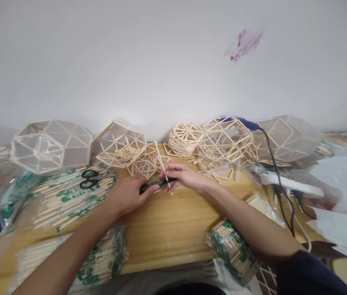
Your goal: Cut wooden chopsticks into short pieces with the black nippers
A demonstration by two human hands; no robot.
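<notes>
My left hand (132, 191) is closed around a black hand tool (145, 187), perhaps a cutter; its exact kind is hard to make out. The tool points right, and its dark tip meets the fingers of my right hand (183, 176). Those fingers pinch a thin wooden stick (162, 162), which slants up and to the left and crosses the tool's tip. Just behind the hands is a small open lattice of sticks (144, 167). A larger stick frame (121, 141) leans behind it, with a pile of short sticks (128, 154) inside.
Along the wall stand a covered stick frame (69, 143), a bundle of short sticks (185, 137) and an open frame (224, 137). Scissors (90, 179) lie on packed chopsticks (65, 196) at left. A blue corded tool (245, 123) and a white power strip (293, 186) are at right.
</notes>
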